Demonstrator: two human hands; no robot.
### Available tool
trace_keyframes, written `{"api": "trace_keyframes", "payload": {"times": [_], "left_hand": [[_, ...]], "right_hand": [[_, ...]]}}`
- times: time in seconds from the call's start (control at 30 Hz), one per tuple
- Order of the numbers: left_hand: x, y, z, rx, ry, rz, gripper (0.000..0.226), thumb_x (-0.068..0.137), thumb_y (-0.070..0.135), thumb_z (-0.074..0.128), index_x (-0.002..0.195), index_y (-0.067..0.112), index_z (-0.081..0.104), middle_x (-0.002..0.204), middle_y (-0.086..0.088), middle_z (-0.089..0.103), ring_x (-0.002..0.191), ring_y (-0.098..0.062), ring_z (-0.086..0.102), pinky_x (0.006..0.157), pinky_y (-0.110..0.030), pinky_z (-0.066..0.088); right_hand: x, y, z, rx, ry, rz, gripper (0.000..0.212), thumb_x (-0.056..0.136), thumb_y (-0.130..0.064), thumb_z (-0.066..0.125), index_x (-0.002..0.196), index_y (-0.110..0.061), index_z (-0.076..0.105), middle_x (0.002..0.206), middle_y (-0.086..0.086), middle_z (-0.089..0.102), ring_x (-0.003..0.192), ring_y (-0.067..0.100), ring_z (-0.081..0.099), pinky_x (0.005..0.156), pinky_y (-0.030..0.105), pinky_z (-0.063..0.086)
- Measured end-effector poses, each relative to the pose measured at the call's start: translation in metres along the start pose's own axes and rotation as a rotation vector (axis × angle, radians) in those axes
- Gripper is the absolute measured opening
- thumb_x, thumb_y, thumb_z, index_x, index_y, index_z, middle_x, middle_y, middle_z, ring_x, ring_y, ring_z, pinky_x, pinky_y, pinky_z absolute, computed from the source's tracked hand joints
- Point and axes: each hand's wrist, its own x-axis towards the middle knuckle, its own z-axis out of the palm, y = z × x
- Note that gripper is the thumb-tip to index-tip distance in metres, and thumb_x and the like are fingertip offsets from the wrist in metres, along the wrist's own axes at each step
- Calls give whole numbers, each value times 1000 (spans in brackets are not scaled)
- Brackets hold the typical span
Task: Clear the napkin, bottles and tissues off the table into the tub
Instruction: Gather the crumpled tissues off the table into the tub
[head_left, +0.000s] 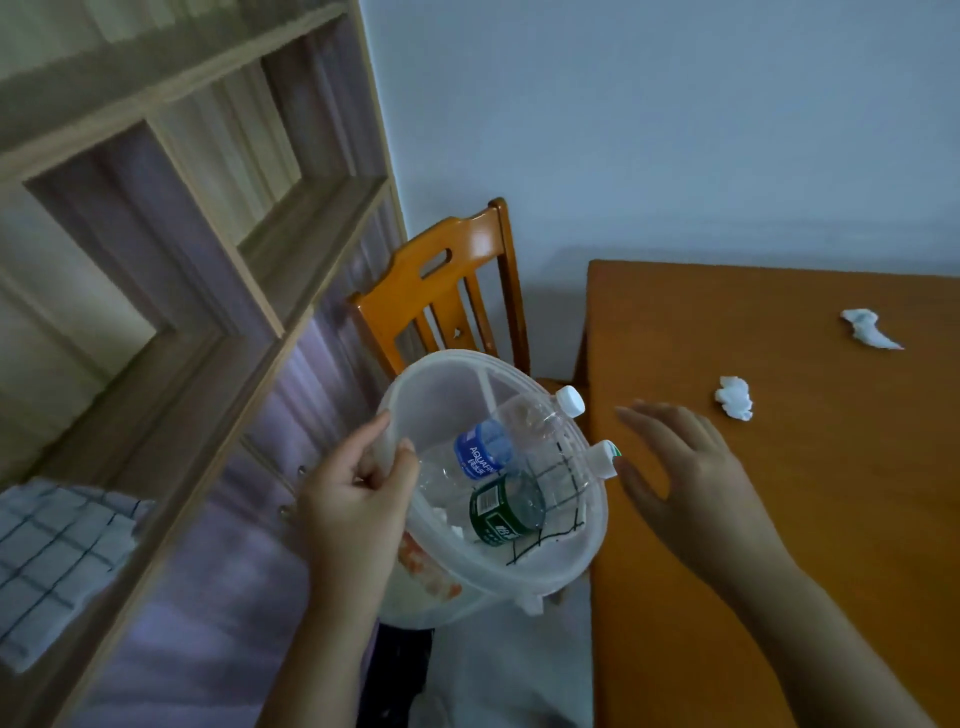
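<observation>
A translucent white plastic tub (582, 564) is hanging in the air just off the left edge of an orange wooden table (810, 519), tipped so that its open mouth is facing the camera. The person's left hand (358, 499) is gripping the tub's near-left rim, thumb inside and fingers curled around the outside. Inside the tub, two clear plastic bottles are lying side by side: one with a blue Aquafina label (483, 453) and a white cap poking over the rim toward the table, the other with a dark green label (501, 512), its cap also reaching the rim on the table side. A white cloth napkin with a thin black grid (561, 506) is lying under and beside the bottles, and a scrap of white tissue (441, 514) is showing near the tub's left wall.

The right hand (691, 467) is hovering open over the table just beside the tub, fingers spread and holding nothing. Two crumpled white tissues are lying on the tabletop: one (734, 397) near the right hand, the other (868, 327) farther from the tub. An orange wooden chair (452, 291) is standing behind the tub, against the wall. Wooden shelving (208, 208) is rising to the tub's left, with a checked cloth (52, 566) lying low beside it.
</observation>
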Motion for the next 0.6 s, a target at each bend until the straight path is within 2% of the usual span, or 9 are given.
{"api": "trace_keyframes", "payload": {"times": [0.07,0.17,0.23,0.4,0.53,0.6], "left_hand": [[29,-8,4,-33,-94,12,33,73,17,68,88,46,62,64,12,62,61,1,59,53,-8,47],[63,-16,10,-61,-218,16,31,74,14,69,97,33,64,66,3,64,59,0,59,53,-9,47],[81,-20,16,-71,-267,21,32,74,15,69,104,24,65,72,4,67,64,0,61,55,-10,49],[106,-24,39,-124,-330,14,35,73,13,70,102,30,60,82,17,62,77,9,61,55,-7,47],[122,-24,65,-104,-375,46,32,73,17,69,104,26,63,77,5,66,69,-6,63,56,-18,49],[130,-22,80,-107,-389,70,30,73,17,69,102,25,64,70,5,65,60,-7,60,50,-15,48]], "right_hand": [[12,-16,10,-16,45,64,45,80,-25,61,123,-17,51,126,9,55,118,28,48,94,49,46],[25,-36,25,-51,86,128,45,81,-28,59,124,-21,50,127,4,54,119,22,47,97,40,42],[32,-45,33,-74,94,167,45,81,-31,58,125,-24,48,129,1,52,120,20,45,97,37,41],[40,-44,39,-123,126,289,46,81,-34,58,126,-28,46,131,-1,51,123,19,42,98,39,39],[44,-28,39,-155,180,376,47,81,-33,60,125,-24,48,129,2,53,122,21,45,96,41,42],[48,-16,40,-156,198,420,46,82,-32,60,126,-23,48,128,2,53,121,21,45,96,41,42]]}}
